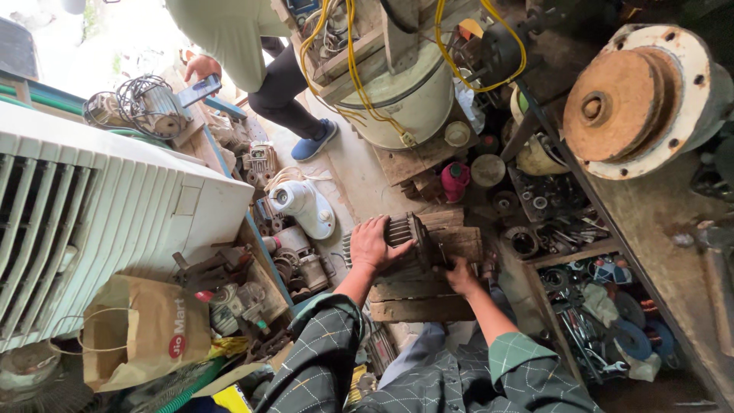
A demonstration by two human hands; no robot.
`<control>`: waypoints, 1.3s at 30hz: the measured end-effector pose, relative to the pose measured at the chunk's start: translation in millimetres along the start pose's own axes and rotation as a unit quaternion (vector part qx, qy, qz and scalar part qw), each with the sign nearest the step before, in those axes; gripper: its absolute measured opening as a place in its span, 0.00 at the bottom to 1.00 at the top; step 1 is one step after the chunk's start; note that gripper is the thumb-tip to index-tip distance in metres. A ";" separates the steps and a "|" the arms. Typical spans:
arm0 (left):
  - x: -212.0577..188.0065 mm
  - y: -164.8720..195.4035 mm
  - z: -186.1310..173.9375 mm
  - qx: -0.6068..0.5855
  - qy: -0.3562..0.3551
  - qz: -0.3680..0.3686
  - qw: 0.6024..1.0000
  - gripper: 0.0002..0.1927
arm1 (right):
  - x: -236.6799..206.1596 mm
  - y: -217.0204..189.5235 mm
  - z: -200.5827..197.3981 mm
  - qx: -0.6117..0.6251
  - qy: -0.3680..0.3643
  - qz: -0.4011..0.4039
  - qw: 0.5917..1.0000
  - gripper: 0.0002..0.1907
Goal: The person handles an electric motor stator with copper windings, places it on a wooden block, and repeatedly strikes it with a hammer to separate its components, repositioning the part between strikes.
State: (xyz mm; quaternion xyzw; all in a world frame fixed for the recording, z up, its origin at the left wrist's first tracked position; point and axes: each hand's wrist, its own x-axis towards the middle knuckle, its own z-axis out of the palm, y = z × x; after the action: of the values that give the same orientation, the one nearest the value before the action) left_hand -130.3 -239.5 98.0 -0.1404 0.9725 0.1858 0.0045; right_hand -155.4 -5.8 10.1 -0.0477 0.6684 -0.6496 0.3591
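Note:
A grey finned electric motor lies on stacked wooden blocks at the middle of the head view. My left hand rests on top of its ribbed casing, fingers spread over the fins. My right hand grips the motor's right end, down against a wooden block. Both my sleeves are dark green plaid.
A white slatted cooler stands at left, a brown paper bag before it. Another person stands at the top holding a phone. A white drum with yellow cables, a rusty flanged disc and shelves of metal parts crowd the right.

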 end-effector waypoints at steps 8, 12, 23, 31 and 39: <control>0.2 -1.3 1.9 -0.007 0.004 0.002 1.000 0.45 | 2.2 -1.5 -0.2 -0.028 -0.001 -0.015 0.999 0.19; 0.5 -2.9 3.9 0.001 0.014 0.026 1.000 0.45 | 1.9 1.5 0.5 0.040 -0.041 0.001 0.998 0.19; -1.6 -2.7 3.2 0.006 0.012 0.021 1.000 0.46 | 2.2 6.7 -7.4 0.025 -0.047 -0.007 0.999 0.22; 0.2 -3.0 3.0 -0.001 0.014 0.013 1.000 0.46 | 4.7 -2.2 -6.1 -0.002 -0.036 -0.011 0.999 0.25; -1.1 -0.8 -0.9 -0.004 0.029 0.021 0.999 0.43 | 5.8 -6.3 -8.8 -0.149 -0.023 0.009 0.988 0.23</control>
State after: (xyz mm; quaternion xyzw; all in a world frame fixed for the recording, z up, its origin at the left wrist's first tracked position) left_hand -129.0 -240.2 98.6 -0.1257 0.9742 0.1855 -0.0286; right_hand -167.0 -2.5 12.5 -0.1099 0.7499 -0.5382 0.3687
